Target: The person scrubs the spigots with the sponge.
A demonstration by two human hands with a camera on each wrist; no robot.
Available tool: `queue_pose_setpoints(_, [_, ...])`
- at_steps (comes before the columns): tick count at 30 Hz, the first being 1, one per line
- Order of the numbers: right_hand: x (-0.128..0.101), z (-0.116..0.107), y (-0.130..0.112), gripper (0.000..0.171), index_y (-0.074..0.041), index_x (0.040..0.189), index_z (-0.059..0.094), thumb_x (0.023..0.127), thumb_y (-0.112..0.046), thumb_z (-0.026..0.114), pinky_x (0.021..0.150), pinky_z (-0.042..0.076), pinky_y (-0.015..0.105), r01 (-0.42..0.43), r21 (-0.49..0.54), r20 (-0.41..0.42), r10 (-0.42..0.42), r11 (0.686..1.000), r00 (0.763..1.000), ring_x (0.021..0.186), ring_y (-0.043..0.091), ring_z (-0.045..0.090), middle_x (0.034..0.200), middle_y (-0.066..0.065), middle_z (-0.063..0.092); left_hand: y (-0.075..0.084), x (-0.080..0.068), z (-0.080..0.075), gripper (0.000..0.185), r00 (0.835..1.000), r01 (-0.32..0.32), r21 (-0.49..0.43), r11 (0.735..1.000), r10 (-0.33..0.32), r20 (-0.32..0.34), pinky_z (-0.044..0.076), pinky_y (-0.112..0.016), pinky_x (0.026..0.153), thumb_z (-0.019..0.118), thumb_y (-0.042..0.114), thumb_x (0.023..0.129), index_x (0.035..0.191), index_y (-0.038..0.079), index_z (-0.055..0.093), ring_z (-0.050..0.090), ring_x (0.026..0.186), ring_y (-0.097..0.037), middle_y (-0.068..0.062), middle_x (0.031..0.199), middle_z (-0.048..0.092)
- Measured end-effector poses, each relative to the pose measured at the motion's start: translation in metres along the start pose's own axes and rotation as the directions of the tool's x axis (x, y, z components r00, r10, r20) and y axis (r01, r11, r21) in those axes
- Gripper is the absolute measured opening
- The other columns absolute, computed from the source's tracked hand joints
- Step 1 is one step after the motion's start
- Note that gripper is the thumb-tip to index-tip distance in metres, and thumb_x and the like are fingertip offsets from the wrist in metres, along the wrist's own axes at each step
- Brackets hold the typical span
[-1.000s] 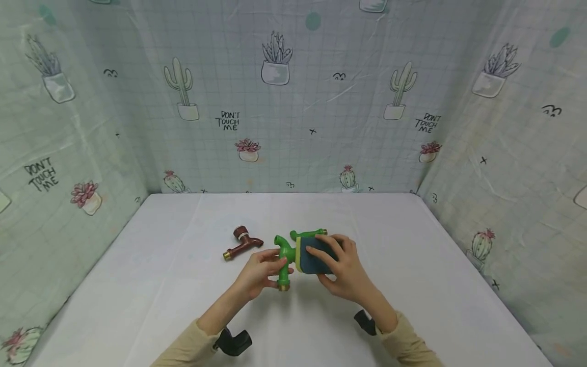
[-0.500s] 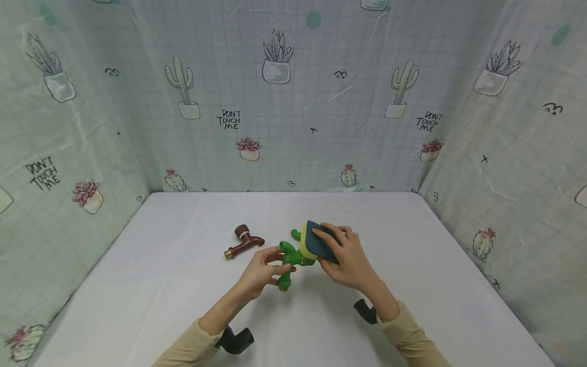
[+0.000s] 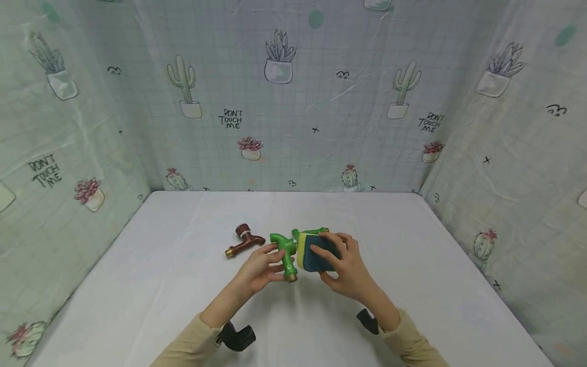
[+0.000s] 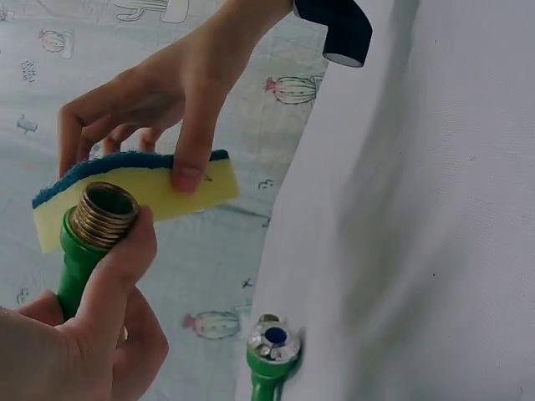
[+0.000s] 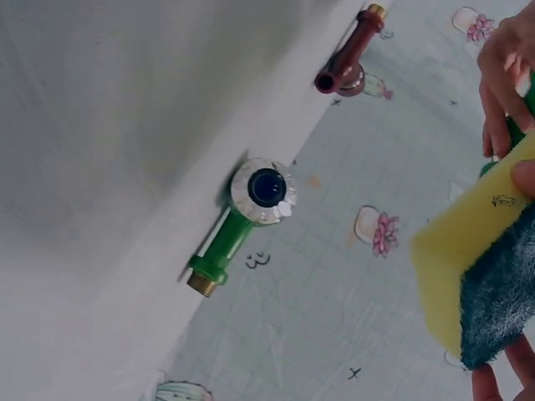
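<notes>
White cloth table, green plastic tap, spongy yellow-blue pad.

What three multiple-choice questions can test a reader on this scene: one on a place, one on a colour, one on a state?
1. Where does the brown tap lie?
A. on the table, left of the hands
B. in the right hand
C. on the sponge

2. What colour is the tap in the left hand?
A. red
B. green
C. white

3. How is the sponge held?
A. it lies loose on the table
B. the right hand grips it against the green tap
C. the left hand grips it alone

Key: 1 A, it rests apart on the white table; 2 B, green body with a brass end; 3 B, fingers curl round it.
</notes>
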State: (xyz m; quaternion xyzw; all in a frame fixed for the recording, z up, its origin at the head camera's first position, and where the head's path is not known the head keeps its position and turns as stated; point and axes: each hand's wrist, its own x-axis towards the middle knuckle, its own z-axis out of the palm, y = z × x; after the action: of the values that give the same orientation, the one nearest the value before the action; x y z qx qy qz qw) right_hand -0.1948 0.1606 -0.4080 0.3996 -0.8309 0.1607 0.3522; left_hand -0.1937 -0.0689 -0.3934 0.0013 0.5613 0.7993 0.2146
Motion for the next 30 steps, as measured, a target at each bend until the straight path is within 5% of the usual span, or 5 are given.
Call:
queue_pose_setpoints(8, [-0.004, 0.0, 0.007, 0.069, -0.018, 0.113, 0.052, 0.052, -0.011, 0.082, 0.081, 0.036, 0.05, 0.043, -0.034, -0.081, -0.046, 0.998, 0.996, 0.105, 0.033, 0.035, 0.122, 0.018, 0.043, 0.007, -0.003, 0.001, 0.05, 0.991, 0.097, -0.155, 0.983, -0.081, 0.104, 0.035, -0.055, 0.095, 0.043, 0.014, 0.094, 0.136, -0.005, 0.024, 0.058, 0.092, -0.017, -0.009, 0.109, 0.059])
queue_pose_setpoints(14, [-0.004, 0.001, 0.007, 0.067, -0.02, 0.111, 0.053, 0.051, -0.011, 0.081, 0.08, 0.04, 0.051, 0.091, -0.074, -0.116, -0.099, 0.993, 0.988, 0.107, 0.034, 0.036, 0.12, 0.017, 0.045, 0.0, 0.0, 0.001, 0.048, 0.994, 0.076, 0.034, 0.997, -0.078, 0.071, 0.045, -0.05, 0.086, 0.047, 0.014, 0.093, 0.131, -0.008, 0.031, 0.057, 0.105, -0.031, -0.026, 0.128, 0.043])
queue_pose_setpoints(18, [-0.003, 0.004, 0.005, 0.041, -0.021, 0.111, 0.055, 0.072, -0.017, 0.069, 0.08, 0.04, 0.052, 0.133, -0.108, -0.155, -0.149, 0.985, 0.977, 0.106, 0.036, 0.036, 0.118, 0.018, 0.047, -0.003, 0.0, 0.004, 0.05, 0.997, 0.039, 0.199, 0.979, -0.051, 0.056, 0.052, -0.042, 0.079, 0.053, 0.014, 0.089, 0.127, -0.013, 0.035, 0.062, 0.098, -0.029, -0.028, 0.121, 0.049])
queue_pose_setpoints(22, [0.0, 0.007, 0.003, 0.023, -0.023, 0.11, 0.057, 0.09, -0.025, 0.045, 0.079, 0.037, 0.052, 0.178, -0.166, -0.222, -0.212, 0.97, 0.952, 0.103, 0.037, 0.037, 0.115, 0.018, 0.049, -0.004, -0.001, 0.007, 0.045, 0.993, 0.048, 0.219, 0.975, -0.069, 0.091, 0.052, -0.04, 0.079, 0.055, 0.01, 0.088, 0.124, -0.013, 0.04, 0.064, 0.093, -0.026, -0.025, 0.115, 0.055])
queue_pose_setpoints(30, [-0.001, 0.006, 0.014, 0.017, -0.026, 0.104, 0.056, 0.092, -0.024, 0.045, 0.076, 0.04, 0.05, 0.21, -0.172, -0.299, -0.254, 0.962, 0.92, 0.101, 0.036, 0.036, 0.11, 0.017, 0.05, -0.001, -0.002, 0.006, 0.044, 0.978, 0.135, 0.171, 0.976, -0.159, 0.136, 0.051, -0.04, 0.082, 0.055, 0.013, 0.088, 0.122, -0.013, 0.044, 0.064, 0.086, -0.017, -0.009, 0.095, 0.062])
